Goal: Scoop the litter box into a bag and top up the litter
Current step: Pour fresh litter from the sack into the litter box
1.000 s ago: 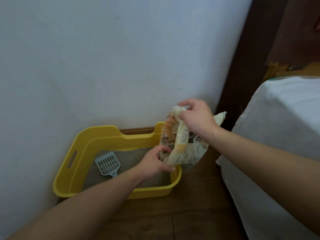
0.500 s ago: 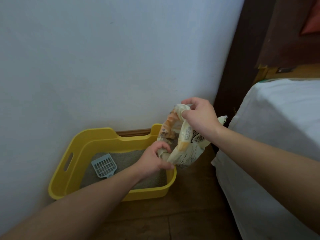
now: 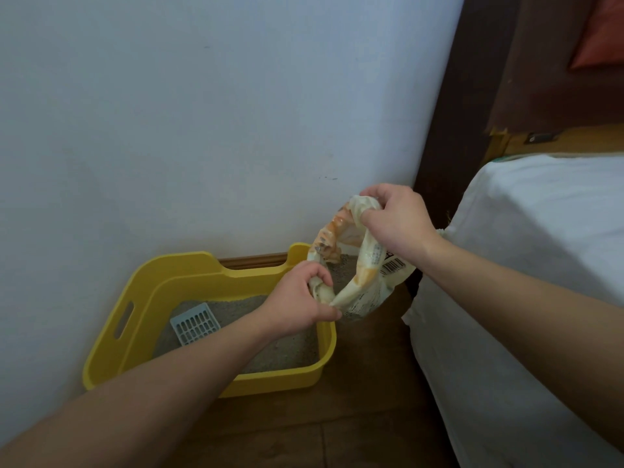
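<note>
A yellow litter box point(image 3: 111, 352) sits on the wooden floor against the white wall, with grey litter point(image 3: 287, 352) inside. A pale blue slotted scoop point(image 3: 195, 323) lies in the litter at the left. Above the box's right end I hold a cream and orange printed litter bag point(image 3: 363, 285) with its mouth pulled open. My left hand point(image 3: 297, 304) grips the near lower edge of the mouth. My right hand point(image 3: 395, 217) grips the upper edge. Grey litter shows inside the bag.
A white-covered bed point(image 3: 526, 265) fills the right side, close to the box. A dark wooden frame point(image 3: 452, 113) stands in the corner behind the bag. A strip of wooden floor point(image 3: 354, 417) runs between box and bed.
Both hands have pulled the bag's mouth wider apart, so its inside now shows. The bag stays over the box's right end.
</note>
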{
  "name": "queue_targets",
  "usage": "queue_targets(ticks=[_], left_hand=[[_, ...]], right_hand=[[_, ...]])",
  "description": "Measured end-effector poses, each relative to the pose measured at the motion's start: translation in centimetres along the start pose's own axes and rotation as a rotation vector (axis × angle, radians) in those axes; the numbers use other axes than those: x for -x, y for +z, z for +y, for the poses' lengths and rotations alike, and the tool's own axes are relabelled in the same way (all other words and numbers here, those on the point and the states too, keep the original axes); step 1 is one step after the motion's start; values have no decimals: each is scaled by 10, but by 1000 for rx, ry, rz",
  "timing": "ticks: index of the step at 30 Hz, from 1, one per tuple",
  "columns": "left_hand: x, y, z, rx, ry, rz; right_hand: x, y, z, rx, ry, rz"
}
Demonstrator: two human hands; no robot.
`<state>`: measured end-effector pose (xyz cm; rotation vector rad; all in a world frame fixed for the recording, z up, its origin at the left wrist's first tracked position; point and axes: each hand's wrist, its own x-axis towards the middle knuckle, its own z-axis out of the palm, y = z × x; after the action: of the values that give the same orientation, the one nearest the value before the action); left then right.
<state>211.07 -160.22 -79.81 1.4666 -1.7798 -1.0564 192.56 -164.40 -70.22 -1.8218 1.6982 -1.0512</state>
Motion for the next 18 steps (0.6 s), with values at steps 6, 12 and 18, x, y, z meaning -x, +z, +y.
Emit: queue_targets(ticks=[6, 12, 18], left_hand=[[-1, 2, 11, -73, -14, 12], [-10, 4, 22, -175, 11, 2], [-21, 11, 24, -223, 4, -39]], right_hand=[[-1, -6, 9, 152, -54, -8], [1, -10, 13, 268, -115, -23], [4, -10, 27, 270, -53, -37]])
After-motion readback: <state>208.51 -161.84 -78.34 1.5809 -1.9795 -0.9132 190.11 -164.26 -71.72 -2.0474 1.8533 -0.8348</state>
